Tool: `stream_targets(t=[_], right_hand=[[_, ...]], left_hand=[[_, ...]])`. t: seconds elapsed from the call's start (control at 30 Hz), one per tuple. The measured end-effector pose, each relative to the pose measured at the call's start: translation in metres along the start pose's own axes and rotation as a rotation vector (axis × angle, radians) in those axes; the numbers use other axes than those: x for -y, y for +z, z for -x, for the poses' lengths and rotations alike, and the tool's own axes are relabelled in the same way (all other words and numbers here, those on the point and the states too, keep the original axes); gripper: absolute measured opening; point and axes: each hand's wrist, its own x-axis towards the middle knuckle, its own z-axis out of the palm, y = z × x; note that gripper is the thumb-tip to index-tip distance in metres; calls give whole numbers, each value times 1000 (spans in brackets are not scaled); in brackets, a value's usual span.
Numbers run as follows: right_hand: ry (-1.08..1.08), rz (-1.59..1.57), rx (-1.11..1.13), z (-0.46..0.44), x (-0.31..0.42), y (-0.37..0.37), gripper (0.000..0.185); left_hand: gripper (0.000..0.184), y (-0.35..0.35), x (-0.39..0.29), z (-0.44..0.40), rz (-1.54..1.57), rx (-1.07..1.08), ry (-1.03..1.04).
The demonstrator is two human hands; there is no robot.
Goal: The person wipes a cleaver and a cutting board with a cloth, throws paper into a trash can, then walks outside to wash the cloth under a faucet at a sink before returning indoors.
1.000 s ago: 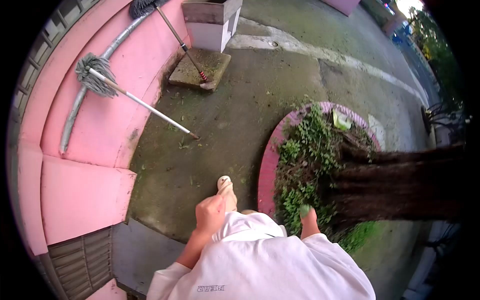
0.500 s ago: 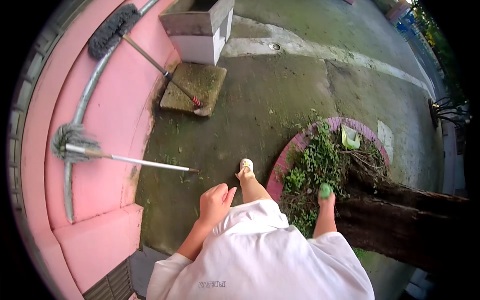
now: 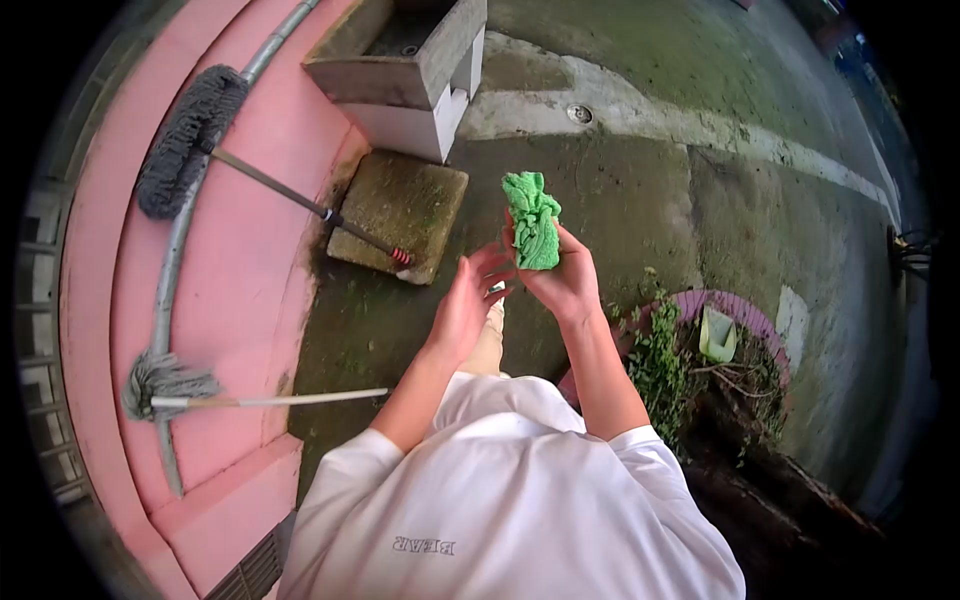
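A crumpled green cloth [image 3: 533,222] is held up in front of me, bunched lengthwise. My right hand [image 3: 566,280] grips it from below and the side, its fingers partly behind the cloth. Close by on the left, my left hand [image 3: 470,302] has its fingers stretched and apart, with nothing visible in it. Its fingertips come near the lower edge of the cloth; whether they touch it I cannot tell.
A concrete sink [image 3: 385,78] stands ahead by a pink wall [image 3: 255,210]. On the wall's pipe hang a grey duster [image 3: 190,140] and a mop [image 3: 165,388]. Below the sink lies a stone slab [image 3: 405,205]. At right, a brick-edged planter [image 3: 755,310] holds plants and a pale green container [image 3: 718,335].
My right hand has swung from beside the planter to the front with the green cloth. My left hand has opened from a closed shape and moved towards the cloth. The view has shifted forward.
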Motion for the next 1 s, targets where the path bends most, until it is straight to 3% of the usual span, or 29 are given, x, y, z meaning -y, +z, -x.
stream_targets(t=[0.07, 0.2, 0.3, 0.4, 0.57, 0.7, 0.8, 0.93, 1.0], right_hand=[[19, 150, 12, -43, 12, 14, 34], [-195, 617, -194, -115, 33, 59, 27], [-359, 1150, -131, -180, 66, 63, 28], [-477, 1402, -133, -255, 102, 64, 29], [-278, 1526, -126, -356, 167, 89, 30], [-113, 1534, -15, -446, 223, 135, 28], [-227, 1588, 209, -525, 252, 164, 27], [-165, 1656, 305, -636, 259, 214, 26], [-260, 1801, 432, -696, 253, 237, 25]], left_hand=[[52, 9, -17, -67, 121, 18, -7], [55, 32, -54, -166, 390, 36, -84], [58, 43, -90, -224, 454, 16, -108], [56, 42, -115, -285, 604, 63, -66], [56, 20, -148, -400, 732, 2, 85], [60, 10, -185, -465, 831, -206, 225], [60, 1, -217, -509, 851, -281, 292], [61, -31, -255, -581, 873, -372, 376], [63, -54, -279, -618, 827, -385, 403]])
